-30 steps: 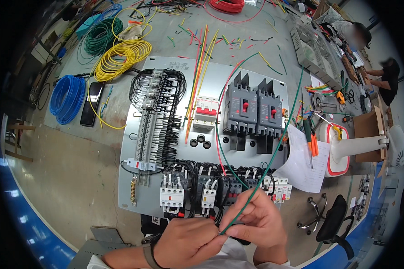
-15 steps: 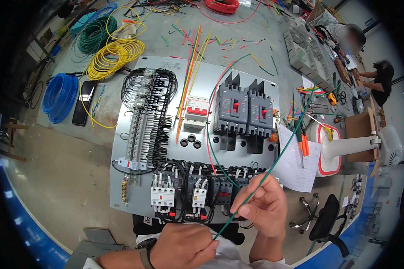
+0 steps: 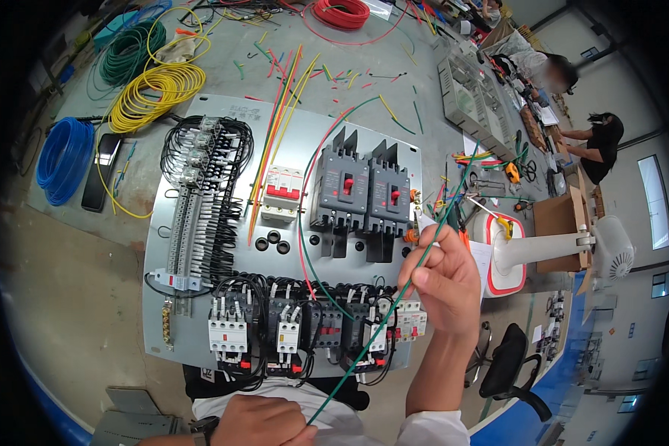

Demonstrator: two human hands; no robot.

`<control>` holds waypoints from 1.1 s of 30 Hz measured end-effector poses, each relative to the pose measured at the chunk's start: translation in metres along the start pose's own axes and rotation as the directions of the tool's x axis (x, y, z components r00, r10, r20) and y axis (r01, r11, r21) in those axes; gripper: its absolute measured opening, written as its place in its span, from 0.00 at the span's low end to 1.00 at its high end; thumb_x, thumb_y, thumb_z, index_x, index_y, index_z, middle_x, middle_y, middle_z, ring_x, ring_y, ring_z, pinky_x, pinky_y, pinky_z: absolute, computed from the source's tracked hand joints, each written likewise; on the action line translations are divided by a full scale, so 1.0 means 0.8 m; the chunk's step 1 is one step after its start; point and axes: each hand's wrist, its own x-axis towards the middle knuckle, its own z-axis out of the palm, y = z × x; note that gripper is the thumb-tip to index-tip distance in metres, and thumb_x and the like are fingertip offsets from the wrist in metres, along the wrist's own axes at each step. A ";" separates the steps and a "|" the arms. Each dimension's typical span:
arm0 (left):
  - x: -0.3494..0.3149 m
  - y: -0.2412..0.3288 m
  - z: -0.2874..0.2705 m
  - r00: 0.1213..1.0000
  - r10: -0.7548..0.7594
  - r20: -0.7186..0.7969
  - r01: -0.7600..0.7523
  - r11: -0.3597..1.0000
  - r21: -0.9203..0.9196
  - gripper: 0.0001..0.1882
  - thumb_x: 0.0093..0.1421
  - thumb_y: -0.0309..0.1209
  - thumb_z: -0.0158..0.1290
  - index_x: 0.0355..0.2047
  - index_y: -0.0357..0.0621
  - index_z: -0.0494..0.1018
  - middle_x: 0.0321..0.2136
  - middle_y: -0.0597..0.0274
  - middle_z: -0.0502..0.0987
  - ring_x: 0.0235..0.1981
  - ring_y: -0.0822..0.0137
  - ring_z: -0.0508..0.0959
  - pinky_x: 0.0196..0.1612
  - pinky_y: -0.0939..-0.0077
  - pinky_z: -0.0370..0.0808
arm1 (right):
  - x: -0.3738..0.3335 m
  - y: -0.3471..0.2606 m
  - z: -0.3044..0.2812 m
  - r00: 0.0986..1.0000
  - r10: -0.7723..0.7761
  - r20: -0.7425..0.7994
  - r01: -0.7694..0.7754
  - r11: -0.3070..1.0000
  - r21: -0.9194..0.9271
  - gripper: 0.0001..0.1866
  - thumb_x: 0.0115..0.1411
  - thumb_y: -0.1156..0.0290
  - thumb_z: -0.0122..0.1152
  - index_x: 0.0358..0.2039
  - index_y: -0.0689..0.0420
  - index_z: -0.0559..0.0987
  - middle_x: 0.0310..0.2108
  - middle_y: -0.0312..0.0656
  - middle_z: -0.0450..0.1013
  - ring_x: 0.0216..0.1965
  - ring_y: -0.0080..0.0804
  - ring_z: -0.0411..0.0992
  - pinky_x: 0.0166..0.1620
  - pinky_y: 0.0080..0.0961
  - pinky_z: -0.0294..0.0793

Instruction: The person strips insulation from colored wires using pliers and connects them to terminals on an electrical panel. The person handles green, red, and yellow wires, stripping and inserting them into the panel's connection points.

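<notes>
A long green wire (image 3: 364,349) runs slantwise from the lower edge up to the right, held taut between my hands. My right hand (image 3: 447,279) pinches it between thumb and fingers at the right front corner of a metal mounting plate (image 3: 342,272). My left hand (image 3: 260,422), low at the near edge, is closed around the wire's lower stretch. The wire's far end rises past my right hand. Beneath it stand contactors (image 3: 227,331) with black wiring. Two dark grey circuit breakers (image 3: 340,186) with red levers sit on the plate beyond.
Left of the plate lie a blue wire coil (image 3: 65,160), a yellow coil (image 3: 156,93) and a phone (image 3: 102,172). A white fan (image 3: 531,256) stands right. Loose wire snippets cover the far table. A black chair (image 3: 509,364) is at lower right; a person in black (image 3: 602,145) works farther off.
My right hand has slid up along the green wire, farther from my left hand. The whole view has shifted, so the plate appears farther left.
</notes>
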 end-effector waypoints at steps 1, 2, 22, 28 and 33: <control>-0.002 0.000 0.000 1.000 -0.003 -0.005 0.003 1.000 -0.004 0.18 0.59 0.30 0.59 0.17 0.44 0.63 0.15 0.62 0.64 0.13 0.59 0.67 0.16 0.65 0.62 | 0.005 -0.004 -0.001 1.000 0.007 -0.013 -0.008 1.000 -0.012 0.21 0.59 0.78 0.66 0.50 0.59 0.69 0.31 0.49 0.79 0.30 0.28 0.76 0.33 0.23 0.76; -0.004 -0.001 0.000 1.000 -0.007 -0.009 0.007 1.000 -0.007 0.18 0.59 0.30 0.59 0.17 0.44 0.63 0.14 0.62 0.64 0.13 0.59 0.67 0.16 0.66 0.62 | 0.010 -0.008 -0.005 1.000 0.007 -0.019 -0.007 1.000 -0.016 0.21 0.59 0.78 0.66 0.50 0.59 0.69 0.31 0.49 0.79 0.30 0.28 0.76 0.33 0.23 0.76; -0.034 -0.002 -0.010 0.999 0.001 -0.050 -0.007 0.994 -0.105 0.17 0.58 0.29 0.59 0.17 0.43 0.63 0.16 0.60 0.64 0.15 0.57 0.67 0.19 0.62 0.63 | 0.136 -0.049 -0.104 0.988 -0.033 -0.150 0.013 0.991 -0.134 0.12 0.69 0.67 0.57 0.48 0.61 0.75 0.29 0.37 0.75 0.27 0.21 0.72 0.31 0.19 0.72; -0.029 -0.005 -0.041 0.998 0.035 -0.057 -0.028 0.993 0.115 0.17 0.59 0.30 0.60 0.17 0.44 0.65 0.16 0.61 0.64 0.15 0.58 0.68 0.19 0.64 0.63 | 0.178 -0.044 -0.056 0.973 -0.073 -0.218 0.069 0.997 -0.024 0.17 0.72 0.62 0.52 0.50 0.63 0.77 0.30 0.35 0.75 0.28 0.19 0.71 0.32 0.18 0.72; 0.000 -0.006 -0.076 0.983 0.070 -0.169 -0.005 0.933 0.359 0.17 0.57 0.28 0.60 0.17 0.44 0.64 0.16 0.60 0.64 0.15 0.57 0.67 0.18 0.64 0.61 | 0.197 -0.030 0.033 1.000 0.020 0.007 -0.019 0.999 -0.031 0.18 0.70 0.67 0.56 0.55 0.65 0.75 0.33 0.38 0.77 0.30 0.19 0.73 0.36 0.19 0.75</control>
